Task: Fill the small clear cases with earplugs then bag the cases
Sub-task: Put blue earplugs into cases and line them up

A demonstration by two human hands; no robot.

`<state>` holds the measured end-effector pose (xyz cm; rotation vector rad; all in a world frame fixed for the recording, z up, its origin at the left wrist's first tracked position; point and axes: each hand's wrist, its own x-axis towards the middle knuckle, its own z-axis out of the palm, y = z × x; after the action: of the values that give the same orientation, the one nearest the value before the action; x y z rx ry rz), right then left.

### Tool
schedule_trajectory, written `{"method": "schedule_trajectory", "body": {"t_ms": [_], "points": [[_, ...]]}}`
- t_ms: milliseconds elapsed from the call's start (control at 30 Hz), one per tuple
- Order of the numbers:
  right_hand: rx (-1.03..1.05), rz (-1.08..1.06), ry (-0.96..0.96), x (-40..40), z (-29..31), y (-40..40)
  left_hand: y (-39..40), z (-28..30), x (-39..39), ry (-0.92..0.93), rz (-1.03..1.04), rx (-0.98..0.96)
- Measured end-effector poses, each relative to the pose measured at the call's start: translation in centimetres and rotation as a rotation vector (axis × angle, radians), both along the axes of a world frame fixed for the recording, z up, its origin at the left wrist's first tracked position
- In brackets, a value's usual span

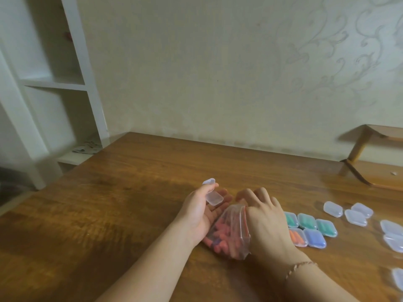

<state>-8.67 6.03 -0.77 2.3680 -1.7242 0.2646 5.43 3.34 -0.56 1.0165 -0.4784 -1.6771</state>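
My left hand holds a small clear case with its lid swung open, thumb on the hinge. Under and between my hands lies a clear plastic bag of pink-orange earplugs. My right hand rests on the bag's mouth, fingers curled toward its opening; whether it pinches an earplug is hidden. To the right lie several filled cases: green ones, an orange one and a blue one. Further right lie several empty shut cases.
Everything sits on a wooden table set against a patterned wall. A wooden stand is at the back right. A white shelf unit rises beyond the table's left corner. More empty cases lie at the right edge.
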Motion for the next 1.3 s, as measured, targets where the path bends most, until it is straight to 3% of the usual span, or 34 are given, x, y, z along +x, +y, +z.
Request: {"method": "schedule_trajectory", "body": {"t_ms": [233,367,467,533,633,767,833,1000,1133,1233,1300], "points": [[-0.187,0.281,-0.371,-4.0,0.1,2.8,-0.2,0.0,0.2,-0.004,0.001,-0.030],[-0.145,0.101,-0.859,-5.2,2.5,4.5,-0.2,0.2,0.2,-0.008,-0.007,-0.090],[0.018,-0.004,-1.282,-4.4,3.6,3.2,0.3,0.4,0.0,0.025,-0.028,-0.115],[0.124,0.004,-1.395,-3.2,4.4,2.0,0.6,0.4,-0.1,0.042,-0.052,-0.112],[0.157,0.077,-1.235,-1.2,4.9,0.5,0.8,0.3,-0.1,0.072,-0.072,-0.124],[-0.062,0.164,-0.530,1.3,4.6,-1.1,1.0,0.5,0.1,0.156,-0.108,-0.157],[-0.145,0.109,-0.335,2.0,4.2,-1.6,1.0,0.5,0.1,0.172,-0.127,-0.160],[-0.351,0.178,-0.197,2.4,2.9,-2.4,1.1,0.5,0.1,0.163,-0.108,-0.145],[-0.315,0.187,-0.194,2.2,2.1,-2.5,1.2,0.7,0.1,0.182,-0.104,-0.120],[-0.305,0.202,-0.290,1.5,2.8,-1.9,1.3,0.5,0.1,0.154,-0.095,-0.118],[-0.328,0.199,-0.456,0.2,3.7,-1.0,1.3,0.5,0.1,0.133,-0.087,-0.105]]}}
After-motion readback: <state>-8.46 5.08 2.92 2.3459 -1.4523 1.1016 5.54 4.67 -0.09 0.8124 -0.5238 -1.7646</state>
